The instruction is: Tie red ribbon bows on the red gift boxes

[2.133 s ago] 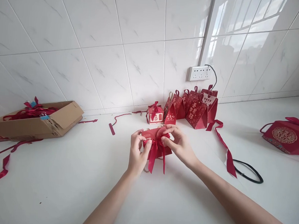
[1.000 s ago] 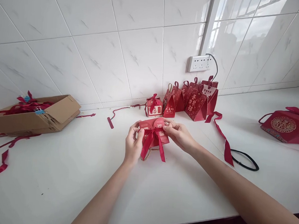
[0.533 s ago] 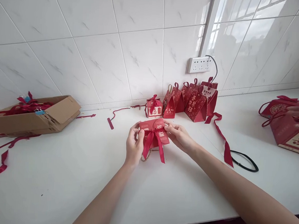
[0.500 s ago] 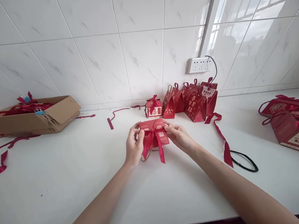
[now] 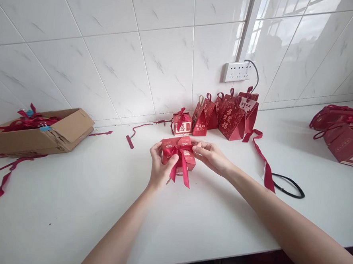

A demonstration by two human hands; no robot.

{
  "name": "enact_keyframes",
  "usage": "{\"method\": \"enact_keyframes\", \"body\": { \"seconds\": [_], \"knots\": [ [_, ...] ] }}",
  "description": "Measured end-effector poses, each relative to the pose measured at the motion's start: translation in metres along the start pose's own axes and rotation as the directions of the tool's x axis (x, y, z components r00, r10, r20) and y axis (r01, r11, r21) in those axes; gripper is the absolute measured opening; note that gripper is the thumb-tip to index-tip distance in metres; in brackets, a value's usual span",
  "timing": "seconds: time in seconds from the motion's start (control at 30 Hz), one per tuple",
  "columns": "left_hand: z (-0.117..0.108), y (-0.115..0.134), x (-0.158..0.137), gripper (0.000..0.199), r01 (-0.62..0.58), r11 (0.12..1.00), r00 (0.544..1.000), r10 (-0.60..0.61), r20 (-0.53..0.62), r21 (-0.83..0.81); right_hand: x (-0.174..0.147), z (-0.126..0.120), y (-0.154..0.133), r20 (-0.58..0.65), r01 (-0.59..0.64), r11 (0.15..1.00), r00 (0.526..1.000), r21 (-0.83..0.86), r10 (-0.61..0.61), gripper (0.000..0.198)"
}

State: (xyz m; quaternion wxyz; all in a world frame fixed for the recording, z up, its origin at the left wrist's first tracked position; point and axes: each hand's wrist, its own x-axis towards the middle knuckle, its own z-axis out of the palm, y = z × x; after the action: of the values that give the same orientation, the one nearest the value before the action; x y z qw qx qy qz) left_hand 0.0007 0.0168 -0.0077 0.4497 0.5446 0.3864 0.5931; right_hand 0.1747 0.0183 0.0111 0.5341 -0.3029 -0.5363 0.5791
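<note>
A small red gift box (image 5: 187, 161) with gold lettering is between my two hands, over the middle of the white table. A shiny red ribbon (image 5: 184, 164) is tied in a bow on it, its two tails hanging down the side facing me. My left hand (image 5: 162, 167) grips the box's left side, the thumb pressed on the ribbon. From the right, my right hand (image 5: 209, 156) pinches the box near its upper corner; the fingers behind are partly hidden. A bit of twisted cord (image 5: 169, 181) shows under the box.
Several red gift boxes (image 5: 232, 119) stand along the tiled wall below a power strip (image 5: 236, 72). At left lies a cardboard box (image 5: 69, 129) of red ribbons. Loose ribbon (image 5: 264, 161) and a black cord loop (image 5: 289, 186) lie at right, near more red boxes (image 5: 343, 142).
The box has tilted, showing more of its side, and shifted slightly left. My left thumb has moved inward onto the ribbon. At far right, another hand on the boxes is no longer visible.
</note>
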Motion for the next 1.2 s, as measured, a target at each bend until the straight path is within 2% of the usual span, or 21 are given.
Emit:
{"method": "enact_keyframes", "body": {
  "seconds": [0.13, 0.3, 0.37, 0.43, 0.57, 0.63, 0.73, 0.8, 0.9, 0.97, 1.07, 1.2],
  "knots": [
    [0.0, 0.002, -0.002, 0.069, 0.056, 0.998, 0.998, -0.056, 0.026, 0.014, 0.001, -0.002, 0.002, 0.046, -0.023, 0.996, 0.999, 0.081, 0.02, 0.033],
    [-0.001, 0.001, -0.002, 0.081, 0.01, 1.0, 0.996, -0.012, 0.093, 0.021, 0.001, -0.002, 0.003, 0.041, -0.005, 0.995, 0.999, 0.097, 0.001, 0.023],
    [-0.002, 0.0, -0.003, 0.088, 0.015, 1.0, 0.987, -0.013, 0.158, -0.011, 0.0, 0.001, 0.003, -0.014, 0.026, 0.999, 1.0, 0.042, -0.026, 0.022],
    [-0.002, -0.001, -0.004, 0.09, 0.018, 0.999, 0.978, -0.012, 0.209, -0.027, -0.002, 0.005, 0.003, -0.057, 0.059, 0.997, 0.996, -0.056, -0.062, 0.03],
    [-0.001, -0.001, -0.006, 0.09, -0.037, 0.999, 0.972, 0.034, 0.233, 0.01, -0.004, 0.009, 0.005, 0.019, 0.13, 0.979, 0.992, -0.155, -0.128, 0.05],
    [-0.002, 0.0, -0.007, 0.091, -0.07, 0.998, 0.967, 0.066, 0.245, 0.009, -0.004, 0.009, 0.007, 0.038, 0.155, 0.971, 0.988, -0.18, -0.151, 0.049],
    [-0.002, 0.001, -0.008, 0.092, -0.067, 0.997, 0.96, 0.071, 0.27, -0.024, -0.003, 0.009, 0.008, -0.01, 0.145, 0.96, 0.988, -0.24, -0.152, 0.041],
    [-0.002, 0.002, -0.007, 0.085, -0.048, 0.999, 0.966, 0.052, 0.252, -0.022, -0.003, 0.009, 0.009, -0.016, 0.133, 0.957, 0.99, -0.259, -0.142, 0.038],
    [-0.001, 0.003, -0.006, 0.07, -0.059, 0.997, 0.986, 0.052, 0.156, 0.043, -0.004, 0.009, 0.008, 0.03, 0.148, 0.954, 0.989, -0.262, -0.145, 0.035],
    [0.0, 0.003, -0.005, 0.069, -0.059, 0.995, 0.992, 0.05, 0.114, 0.077, -0.005, 0.009, 0.007, 0.058, 0.178, 0.938, 0.984, -0.298, -0.169, 0.036],
    [0.0, 0.004, -0.003, 0.074, -0.021, 0.997, 0.994, 0.014, 0.109, 0.068, -0.009, 0.01, 0.005, 0.125, 0.205, 0.919, 0.977, -0.338, -0.172, 0.047],
    [-0.003, 0.005, -0.001, 0.077, -0.023, 0.998, 0.995, 0.018, 0.097, 0.055, -0.011, 0.006, 0.002, 0.243, 0.19, 0.934, 0.963, -0.303, -0.117, 0.065]
  ]
}}
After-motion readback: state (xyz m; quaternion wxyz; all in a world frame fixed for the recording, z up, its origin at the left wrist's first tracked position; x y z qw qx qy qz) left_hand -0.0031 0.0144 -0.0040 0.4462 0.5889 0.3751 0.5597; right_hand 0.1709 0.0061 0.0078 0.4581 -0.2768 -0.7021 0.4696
